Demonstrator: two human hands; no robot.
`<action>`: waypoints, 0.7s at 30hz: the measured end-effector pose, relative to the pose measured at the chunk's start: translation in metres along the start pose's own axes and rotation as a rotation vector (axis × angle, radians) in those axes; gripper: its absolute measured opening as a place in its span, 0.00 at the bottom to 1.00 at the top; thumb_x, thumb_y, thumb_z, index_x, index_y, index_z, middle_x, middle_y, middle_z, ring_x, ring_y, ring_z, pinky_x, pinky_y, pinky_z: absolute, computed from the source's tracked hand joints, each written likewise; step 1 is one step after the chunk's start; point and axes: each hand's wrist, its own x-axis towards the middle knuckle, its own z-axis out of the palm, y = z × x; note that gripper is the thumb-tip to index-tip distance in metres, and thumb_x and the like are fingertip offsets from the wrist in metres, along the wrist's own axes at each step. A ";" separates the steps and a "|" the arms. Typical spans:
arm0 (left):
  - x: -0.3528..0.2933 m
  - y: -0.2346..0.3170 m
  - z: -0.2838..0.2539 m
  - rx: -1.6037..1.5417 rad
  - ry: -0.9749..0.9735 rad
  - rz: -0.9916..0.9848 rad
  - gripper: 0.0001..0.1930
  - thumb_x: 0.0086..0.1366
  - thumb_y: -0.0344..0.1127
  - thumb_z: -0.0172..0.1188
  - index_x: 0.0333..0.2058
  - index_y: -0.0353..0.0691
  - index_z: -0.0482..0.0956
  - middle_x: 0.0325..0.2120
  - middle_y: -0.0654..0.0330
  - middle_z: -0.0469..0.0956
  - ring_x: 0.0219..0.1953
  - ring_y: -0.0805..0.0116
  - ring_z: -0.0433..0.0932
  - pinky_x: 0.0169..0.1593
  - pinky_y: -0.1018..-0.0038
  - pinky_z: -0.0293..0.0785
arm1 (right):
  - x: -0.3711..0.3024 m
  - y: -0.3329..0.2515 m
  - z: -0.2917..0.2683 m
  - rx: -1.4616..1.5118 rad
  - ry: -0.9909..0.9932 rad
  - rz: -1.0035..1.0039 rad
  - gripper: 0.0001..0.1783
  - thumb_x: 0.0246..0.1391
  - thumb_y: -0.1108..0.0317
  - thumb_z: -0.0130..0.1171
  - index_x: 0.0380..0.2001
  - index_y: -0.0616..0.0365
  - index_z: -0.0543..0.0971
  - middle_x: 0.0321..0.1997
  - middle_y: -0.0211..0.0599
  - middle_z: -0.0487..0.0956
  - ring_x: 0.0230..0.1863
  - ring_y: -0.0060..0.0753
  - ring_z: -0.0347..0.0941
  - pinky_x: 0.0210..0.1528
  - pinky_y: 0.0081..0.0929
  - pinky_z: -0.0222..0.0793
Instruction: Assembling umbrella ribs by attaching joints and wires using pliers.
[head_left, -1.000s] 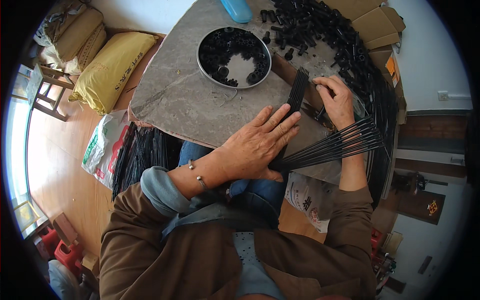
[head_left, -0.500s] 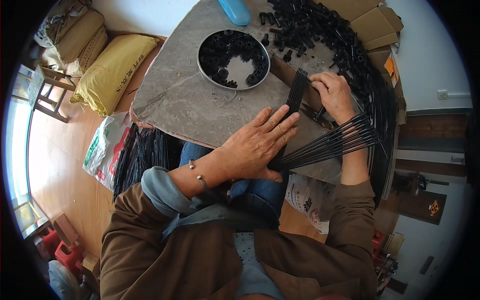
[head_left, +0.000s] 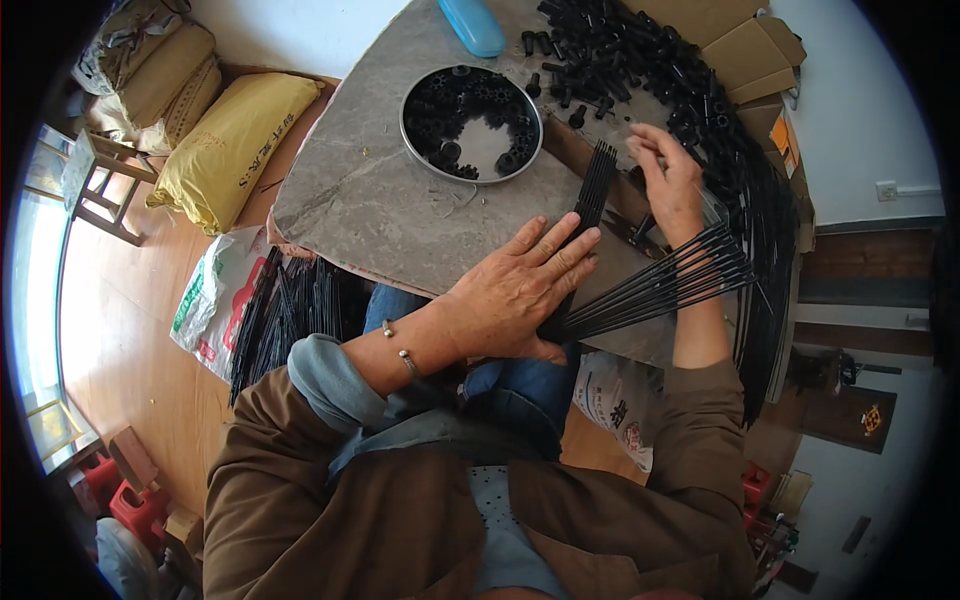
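Right hand (head_left: 672,185) now farther up toward loose black caps (head_left: 640,60), fingers pinched narrow; left hand (head_left: 520,295) flat on fanned rods (head_left: 650,290).

My left hand (head_left: 515,295) lies flat, palm down, fingers stretched together and pointing up and right, thumb tucked low, the forearm coming in from lower left with its sleeve pushed back. My right hand (head_left: 668,180) reaches farther out, fingers curled and pinched at the tips, forearm running straight up.
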 end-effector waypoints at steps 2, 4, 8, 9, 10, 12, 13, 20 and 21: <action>-0.002 -0.001 0.000 0.002 -0.004 0.001 0.52 0.44 0.66 0.64 0.60 0.34 0.62 0.66 0.50 0.50 0.70 0.52 0.44 0.69 0.58 0.43 | -0.004 -0.012 -0.020 -0.221 -0.109 -0.004 0.10 0.53 0.69 0.57 0.39 0.57 0.80 0.34 0.37 0.81 0.35 0.37 0.77 0.43 0.32 0.68; -0.002 -0.001 0.000 -0.002 -0.004 -0.005 0.52 0.44 0.66 0.64 0.61 0.34 0.62 0.66 0.50 0.50 0.70 0.52 0.44 0.69 0.58 0.42 | -0.008 -0.006 -0.035 -0.484 -0.344 -0.087 0.10 0.52 0.68 0.57 0.37 0.55 0.81 0.34 0.35 0.80 0.39 0.39 0.74 0.48 0.34 0.63; 0.001 0.000 -0.001 -0.012 -0.015 -0.010 0.52 0.44 0.66 0.64 0.61 0.34 0.61 0.67 0.50 0.49 0.70 0.52 0.43 0.69 0.58 0.42 | -0.011 -0.008 -0.031 -0.437 -0.275 -0.102 0.06 0.49 0.71 0.58 0.32 0.56 0.81 0.33 0.34 0.78 0.41 0.38 0.73 0.49 0.34 0.60; 0.001 0.000 0.000 -0.006 -0.017 -0.007 0.53 0.44 0.66 0.64 0.61 0.34 0.60 0.67 0.51 0.49 0.70 0.53 0.43 0.69 0.58 0.42 | -0.010 -0.011 -0.030 -0.435 -0.273 -0.103 0.06 0.49 0.71 0.58 0.32 0.56 0.81 0.33 0.34 0.78 0.41 0.38 0.73 0.49 0.34 0.60; 0.001 0.000 0.000 0.001 -0.019 -0.005 0.53 0.44 0.66 0.64 0.62 0.34 0.60 0.67 0.51 0.49 0.70 0.53 0.43 0.69 0.58 0.42 | -0.007 -0.014 -0.029 -0.429 -0.288 -0.096 0.05 0.48 0.71 0.58 0.30 0.56 0.80 0.32 0.33 0.78 0.40 0.37 0.73 0.49 0.34 0.61; 0.001 0.000 0.000 0.000 -0.015 -0.003 0.53 0.44 0.66 0.64 0.61 0.34 0.60 0.67 0.50 0.49 0.70 0.52 0.43 0.69 0.58 0.42 | -0.002 -0.013 -0.023 -0.354 -0.278 -0.081 0.03 0.47 0.71 0.59 0.28 0.57 0.79 0.31 0.34 0.78 0.37 0.38 0.74 0.45 0.33 0.64; 0.001 0.000 0.000 -0.003 -0.010 0.000 0.52 0.44 0.66 0.64 0.61 0.34 0.61 0.67 0.50 0.49 0.70 0.52 0.43 0.69 0.58 0.42 | 0.000 -0.010 -0.017 -0.286 -0.253 -0.074 0.03 0.47 0.72 0.59 0.27 0.58 0.78 0.30 0.34 0.78 0.34 0.39 0.75 0.42 0.33 0.66; -0.002 0.002 -0.001 -0.016 -0.002 0.018 0.52 0.44 0.65 0.64 0.60 0.32 0.62 0.66 0.50 0.49 0.70 0.52 0.43 0.69 0.58 0.43 | -0.002 0.032 -0.072 -0.385 0.228 0.067 0.08 0.52 0.65 0.59 0.34 0.54 0.82 0.34 0.37 0.80 0.36 0.41 0.77 0.40 0.28 0.71; -0.004 0.005 -0.004 -0.027 -0.014 0.019 0.52 0.44 0.65 0.65 0.60 0.32 0.62 0.66 0.50 0.49 0.70 0.53 0.44 0.69 0.58 0.43 | -0.010 0.055 -0.087 -0.438 0.152 0.203 0.10 0.51 0.61 0.59 0.33 0.53 0.82 0.35 0.37 0.80 0.37 0.44 0.76 0.41 0.32 0.70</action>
